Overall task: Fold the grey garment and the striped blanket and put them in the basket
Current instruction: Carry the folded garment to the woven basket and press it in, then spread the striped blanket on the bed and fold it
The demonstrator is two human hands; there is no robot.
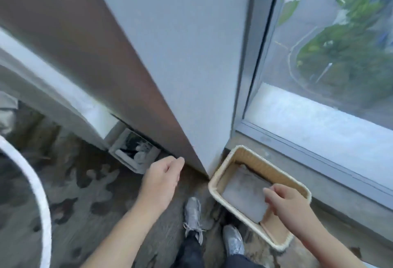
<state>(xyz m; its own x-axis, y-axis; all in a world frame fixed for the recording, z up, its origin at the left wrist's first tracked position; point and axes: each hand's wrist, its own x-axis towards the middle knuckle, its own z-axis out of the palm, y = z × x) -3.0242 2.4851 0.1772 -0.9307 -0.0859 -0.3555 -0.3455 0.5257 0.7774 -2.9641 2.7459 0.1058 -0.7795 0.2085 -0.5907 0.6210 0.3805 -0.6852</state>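
A woven beige basket (221, 174) stands on the floor at the foot of a wall corner, beside the window. A folded grey garment (244, 195) lies flat inside it. My right hand (291, 204) hovers over the basket's near end with loosely curled fingers, holding nothing. To the left of the basket, above the floor, my left hand (162, 177) hangs relaxed and empty. The striped blanket does not show in this view.
A white wall corner (180, 76) rises just behind the basket. A floor-to-ceiling window (329, 55) fills the right. A white open box (136, 152) sits by the wall at left, and a white curved rim (40, 195) is at far left. My shoes (192, 212) stand by the basket.
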